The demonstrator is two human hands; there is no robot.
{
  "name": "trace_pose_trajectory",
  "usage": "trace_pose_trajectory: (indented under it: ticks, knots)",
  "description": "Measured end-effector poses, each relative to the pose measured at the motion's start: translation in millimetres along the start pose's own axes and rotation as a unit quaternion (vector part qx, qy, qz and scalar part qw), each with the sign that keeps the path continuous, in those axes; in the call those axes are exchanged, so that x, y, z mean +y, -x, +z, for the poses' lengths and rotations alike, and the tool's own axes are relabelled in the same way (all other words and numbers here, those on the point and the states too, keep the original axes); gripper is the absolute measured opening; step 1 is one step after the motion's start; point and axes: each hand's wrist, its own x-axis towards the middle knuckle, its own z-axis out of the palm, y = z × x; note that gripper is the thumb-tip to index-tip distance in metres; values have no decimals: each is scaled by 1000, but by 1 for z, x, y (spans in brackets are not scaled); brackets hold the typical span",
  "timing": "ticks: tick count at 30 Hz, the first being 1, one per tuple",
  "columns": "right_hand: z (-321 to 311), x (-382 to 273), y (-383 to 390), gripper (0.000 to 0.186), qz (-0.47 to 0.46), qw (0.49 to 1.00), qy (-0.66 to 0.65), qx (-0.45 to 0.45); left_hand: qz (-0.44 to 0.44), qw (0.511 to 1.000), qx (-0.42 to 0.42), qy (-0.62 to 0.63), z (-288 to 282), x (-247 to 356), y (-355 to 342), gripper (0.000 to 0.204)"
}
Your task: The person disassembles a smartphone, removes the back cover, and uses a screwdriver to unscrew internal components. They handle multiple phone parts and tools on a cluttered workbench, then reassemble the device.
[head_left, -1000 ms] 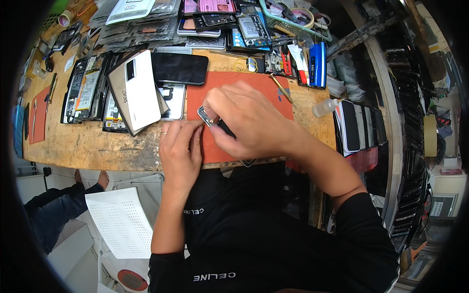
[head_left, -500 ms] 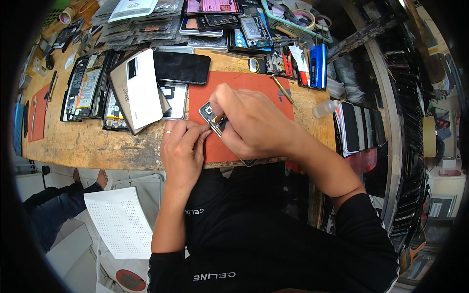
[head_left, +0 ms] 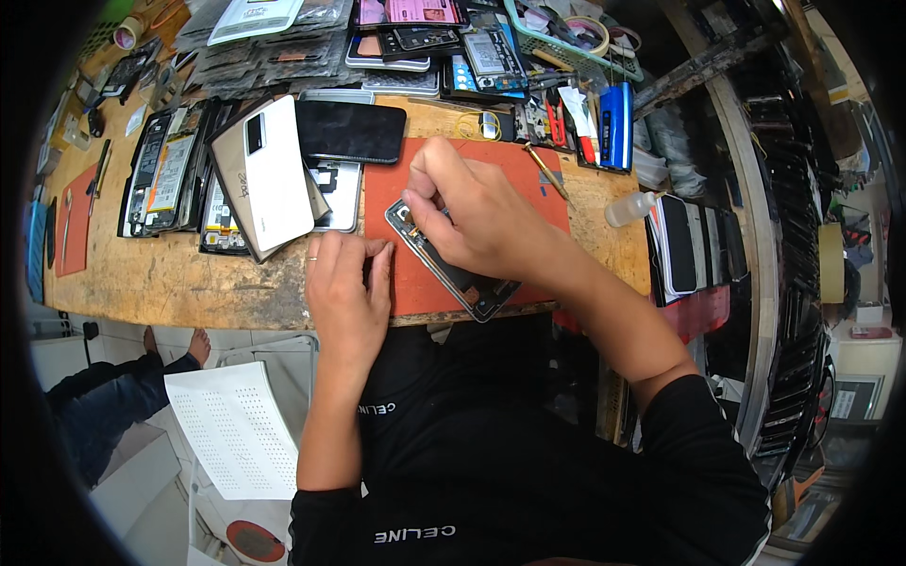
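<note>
An opened phone (head_left: 472, 292) lies at a slant on the orange-red work mat (head_left: 429, 300), its inner parts and metal frame bared. Over its upper end is my right hand (head_left: 462, 203), thumb and forefinger pressed together. Whatever they pinch is too small or hidden to name. My left hand (head_left: 344, 283) rests at the mat's left edge, a little apart from the phone. Its fingers are bent, with thumb and forefinger tips meeting; I cannot make out anything between them.
A white back cover (head_left: 278, 179) leans over opened phones (head_left: 165, 170) on the left. Behind the mat lies a black phone (head_left: 354, 130). A brass-coloured screwdriver (head_left: 545, 172) and a clear bottle (head_left: 629, 209) are to the right. The wooden bench (head_left: 189, 288) ends close in front of me.
My left hand has drawn back left, off the phone's edge. My right hand has lifted slightly up and away, uncovering more of the phone's lower end.
</note>
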Motion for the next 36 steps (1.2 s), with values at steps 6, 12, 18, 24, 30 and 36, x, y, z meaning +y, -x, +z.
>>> trace_pose_trajectory:
  ticks: [6, 12, 18, 24, 30, 36]
  knots:
    - [1, -4, -6, 22, -22, 999, 37, -27, -1, 1000, 10, 0, 0, 0, -2, 9]
    - [-10, -14, -16, 17, -26, 988, 71, -134, -27, 999, -13, 15, 2, 2, -8, 5]
    - [-15, -14, -18, 25, -61, 989, 62, -119, -17, 1000, 2, 21, 7, 2, -7, 8]
    - [-11, -11, -11, 32, -72, 989, 103, -75, -19, 999, 0, 34, 5, 1, -6, 13]
    - [-2, -4, -7, 29, -64, 994, 78, -30, -26, 999, 9, 41, 6, 2, -5, 16]
    - [-6, -3, -4, 25, -10, 999, 5, -46, -33, 999, 7, 32, 6, 3, -5, 16]
